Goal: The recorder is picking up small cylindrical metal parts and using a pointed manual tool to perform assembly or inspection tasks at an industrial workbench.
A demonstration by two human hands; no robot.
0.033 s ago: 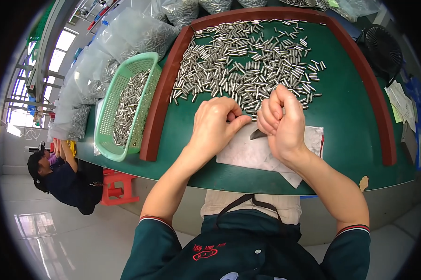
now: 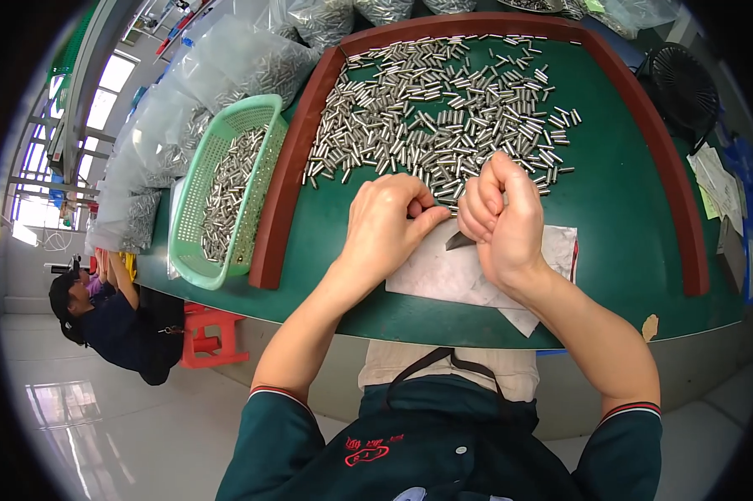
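Many short silver metal pins (image 2: 368, 125) lie loose over the green tabletop, thickest beyond my hands. My left hand (image 2: 385, 219) is closed, thumb and curled fingertips together at the near edge of the pins. What it pinches, if anything, is too small to make out. Beside it, my right hand (image 2: 503, 219) makes a fist around a dark, flat, blade-like tool (image 2: 458, 241). The tool's pointed end sticks out on the fist's left side; its rest is hidden in the palm. Beneath both hands is a stained white cloth or paper sheet (image 2: 431, 275).
A red-brown raised border (image 2: 283, 192) frames the pins on three sides. Left of it stands a green plastic basket (image 2: 189, 221) of pins, with clear bags (image 2: 251, 63) of pins behind. A black fan (image 2: 684, 88) is at the right. Another person (image 2: 113, 321) sits far left near a red stool (image 2: 209, 338).
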